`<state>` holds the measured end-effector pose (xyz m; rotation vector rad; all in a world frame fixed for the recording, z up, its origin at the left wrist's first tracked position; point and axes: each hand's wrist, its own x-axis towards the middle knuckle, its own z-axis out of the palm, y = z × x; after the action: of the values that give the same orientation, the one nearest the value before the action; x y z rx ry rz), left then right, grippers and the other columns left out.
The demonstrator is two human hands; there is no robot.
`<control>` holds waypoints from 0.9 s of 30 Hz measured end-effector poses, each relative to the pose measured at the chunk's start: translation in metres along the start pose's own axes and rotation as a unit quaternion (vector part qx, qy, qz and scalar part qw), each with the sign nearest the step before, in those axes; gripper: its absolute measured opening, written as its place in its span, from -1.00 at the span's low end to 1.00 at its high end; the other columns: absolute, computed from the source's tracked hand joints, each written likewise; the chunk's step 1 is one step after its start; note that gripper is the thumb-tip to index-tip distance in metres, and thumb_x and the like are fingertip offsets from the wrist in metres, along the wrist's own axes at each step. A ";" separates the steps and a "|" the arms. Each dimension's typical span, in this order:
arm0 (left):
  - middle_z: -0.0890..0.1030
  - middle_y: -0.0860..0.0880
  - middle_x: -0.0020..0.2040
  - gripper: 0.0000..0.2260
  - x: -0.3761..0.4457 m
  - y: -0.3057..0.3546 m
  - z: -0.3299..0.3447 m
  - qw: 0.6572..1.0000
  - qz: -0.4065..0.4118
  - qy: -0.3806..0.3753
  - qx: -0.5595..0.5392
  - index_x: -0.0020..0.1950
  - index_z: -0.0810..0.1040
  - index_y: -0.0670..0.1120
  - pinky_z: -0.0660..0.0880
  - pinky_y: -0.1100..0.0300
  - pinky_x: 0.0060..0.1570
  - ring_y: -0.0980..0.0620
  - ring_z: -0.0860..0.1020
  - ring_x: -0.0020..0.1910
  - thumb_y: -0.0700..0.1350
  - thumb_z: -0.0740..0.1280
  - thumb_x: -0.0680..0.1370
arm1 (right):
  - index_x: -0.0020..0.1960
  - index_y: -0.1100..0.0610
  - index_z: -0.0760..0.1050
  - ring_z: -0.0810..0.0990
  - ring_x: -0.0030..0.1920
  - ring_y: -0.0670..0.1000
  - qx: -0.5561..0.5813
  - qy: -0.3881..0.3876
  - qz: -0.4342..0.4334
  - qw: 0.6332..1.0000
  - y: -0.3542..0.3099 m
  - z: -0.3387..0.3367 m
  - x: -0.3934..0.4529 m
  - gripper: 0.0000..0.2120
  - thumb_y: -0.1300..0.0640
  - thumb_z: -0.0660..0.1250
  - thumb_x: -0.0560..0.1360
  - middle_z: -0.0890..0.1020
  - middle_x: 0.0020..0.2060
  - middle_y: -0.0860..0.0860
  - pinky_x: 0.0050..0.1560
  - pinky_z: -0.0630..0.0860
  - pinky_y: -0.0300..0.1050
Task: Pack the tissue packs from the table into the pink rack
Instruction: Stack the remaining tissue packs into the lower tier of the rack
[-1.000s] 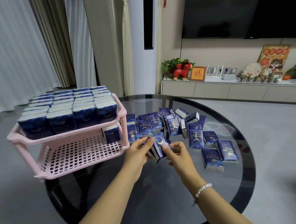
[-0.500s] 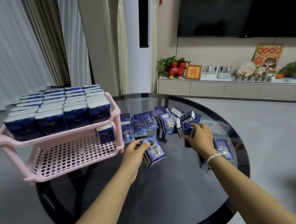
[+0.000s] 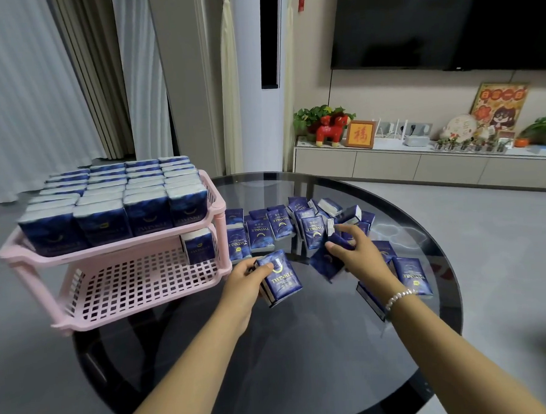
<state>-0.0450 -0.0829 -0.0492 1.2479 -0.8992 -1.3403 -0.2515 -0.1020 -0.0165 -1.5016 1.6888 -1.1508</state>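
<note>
The pink rack [image 3: 115, 246] had its top shelf packed full, while the lower shelf held only 1 pack [image 3: 199, 245]; many loose tissue packs [image 3: 298, 227] lay on the glass table [image 3: 306, 379]. The left hand [image 3: 242, 281] gripped a small stack [image 3: 280, 282]. The right hand [image 3: 358, 256], flat on the pile 0.5 seconds earlier, had closed its fingers around another pack [image 3: 326, 262] and lifted it.

Left hand [image 3: 244, 279] gripping tissue pack [image 3: 280, 282], right hand [image 3: 356, 253] lifting another pack [image 3: 326, 262]

rack [image 3: 115, 246] left on table [image 3: 304, 347], packs [image 3: 298, 224] right
</note>
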 end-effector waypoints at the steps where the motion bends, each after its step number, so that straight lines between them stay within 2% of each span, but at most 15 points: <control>1: 0.64 -0.15 0.04 -0.88 -0.001 0.000 -0.001 1.000 -0.003 -0.001 -0.001 0.04 0.55 -0.12 0.46 0.09 -0.06 -0.07 0.59 -0.03 -0.19 0.37 0.52 | 0.21 0.00 0.45 0.55 -0.07 -0.01 0.057 -0.020 0.012 0.998 -0.003 0.003 -0.006 -0.70 0.10 0.36 0.49 0.53 -0.01 0.03 -0.20 0.49 -0.26; 3: 0.64 -0.13 0.05 -0.86 -0.004 0.001 -0.003 1.000 -0.006 -0.002 0.001 0.06 0.56 -0.12 0.47 0.08 -0.01 -0.08 0.60 0.00 -0.17 0.38 0.52 | 0.15 0.02 0.49 0.58 -0.05 0.00 0.154 -0.055 0.043 0.986 -0.008 0.011 -0.017 -0.78 0.12 0.33 0.51 0.56 -0.01 0.06 -0.23 0.53 -0.21; 6: 0.64 -0.13 0.11 -0.73 -0.008 0.002 -0.008 1.000 -0.004 -0.007 0.013 0.13 0.57 -0.11 0.47 -0.04 0.19 -0.15 0.58 0.15 -0.07 0.44 0.47 | -0.01 0.14 0.46 0.59 -0.17 0.01 0.244 -0.070 0.096 0.962 -0.014 0.025 -0.030 -0.90 0.13 0.32 0.52 0.57 -0.16 0.06 -0.17 0.59 -0.08; 9: 0.62 -0.09 0.16 -0.57 -0.012 0.002 -0.014 1.000 -0.004 -0.016 0.003 0.23 0.55 -0.12 0.43 -0.13 0.30 -0.10 0.57 0.18 0.00 0.49 0.41 | -0.10 0.18 0.38 0.56 -0.22 0.04 0.313 -0.068 0.125 0.939 -0.017 0.040 -0.041 -0.84 0.12 0.33 0.52 0.55 -0.23 0.08 -0.11 0.57 -0.02; 13: 0.63 -0.17 0.14 -0.71 -0.020 0.005 -0.013 0.999 -0.008 -0.027 -0.033 0.19 0.55 -0.20 0.49 -0.15 0.22 -0.11 0.61 0.06 -0.13 0.41 0.50 | -0.22 0.14 0.36 0.49 -0.29 0.01 0.276 -0.058 0.103 0.954 -0.018 0.057 -0.056 -0.77 0.06 0.33 0.51 0.51 -0.30 0.06 -0.17 0.48 -0.12; 16: 0.65 -0.18 0.11 -0.72 -0.023 0.006 -0.011 0.998 0.001 -0.039 -0.043 0.18 0.54 -0.24 0.55 -0.04 0.12 -0.09 0.63 0.00 -0.14 0.37 0.52 | -0.16 0.13 0.36 0.53 -0.17 0.02 0.261 -0.048 0.099 0.959 -0.013 0.066 -0.065 -0.75 0.00 0.35 0.48 0.54 -0.17 0.10 -0.03 0.52 -0.04; 18: 0.66 -0.17 0.08 -0.64 -0.025 0.007 -0.008 0.998 0.003 -0.053 -0.038 0.19 0.53 -0.23 0.56 -0.01 0.11 -0.09 0.64 0.02 -0.04 0.39 0.50 | -0.15 0.12 0.37 0.53 -0.17 0.01 0.244 -0.037 0.096 0.964 -0.010 0.068 -0.069 -0.74 -0.04 0.36 0.47 0.56 -0.17 0.08 0.03 0.53 0.00; 21: 0.66 -0.16 0.08 -0.45 -0.028 0.005 0.000 0.998 -0.001 -0.065 -0.017 0.17 0.52 -0.21 0.53 -0.06 0.17 -0.12 0.63 0.08 0.10 0.47 0.32 | -0.17 0.11 0.37 0.51 -0.19 0.01 0.219 -0.032 0.083 0.972 -0.007 0.064 -0.073 -0.71 -0.06 0.38 0.45 0.53 -0.21 0.06 0.02 0.52 0.04; 23: 0.66 -0.17 0.08 -0.54 -0.028 0.001 0.005 0.998 -0.002 -0.062 -0.006 0.16 0.53 -0.20 0.52 -0.09 0.19 -0.13 0.62 0.09 0.01 0.50 0.37 | -0.18 0.12 0.39 0.49 -0.22 -0.02 0.199 -0.040 0.068 0.977 -0.006 0.057 -0.077 -0.72 -0.05 0.40 0.43 0.51 -0.25 0.02 -0.05 0.50 -0.04; 25: 0.66 -0.16 0.08 -0.65 -0.026 -0.002 0.006 0.998 -0.009 -0.055 -0.008 0.16 0.53 -0.20 0.51 -0.12 0.20 -0.13 0.62 0.09 -0.09 0.47 0.44 | -0.16 0.13 0.45 0.51 -0.24 -0.09 0.166 -0.036 0.043 0.985 -0.003 0.045 -0.078 -0.76 -0.03 0.40 0.44 0.55 -0.27 -0.04 -0.14 0.47 -0.24; 26: 0.67 -0.15 0.07 -0.65 -0.024 -0.002 0.007 0.998 -0.010 -0.057 -0.009 0.17 0.53 -0.20 0.51 -0.11 0.20 -0.12 0.63 0.09 -0.10 0.47 0.45 | -0.13 0.12 0.49 0.53 -0.22 -0.11 0.128 -0.018 0.022 0.991 -0.001 0.036 -0.078 -0.78 -0.02 0.39 0.45 0.58 -0.24 -0.05 -0.18 0.46 -0.33; 27: 0.67 -0.14 0.07 -0.64 -0.024 -0.003 0.007 0.998 -0.011 -0.061 -0.006 0.18 0.53 -0.19 0.51 -0.10 0.20 -0.11 0.63 0.09 -0.10 0.47 0.44 | -0.09 0.12 0.52 0.54 -0.17 -0.10 0.067 0.015 -0.001 0.998 0.003 0.027 -0.076 -0.80 -0.02 0.39 0.46 0.60 -0.20 -0.04 -0.17 0.45 -0.33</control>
<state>-0.0541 -0.0601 -0.0459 1.1792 -0.9628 -1.4497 -0.2158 -0.0339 -0.0398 -1.4105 1.5954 -1.2675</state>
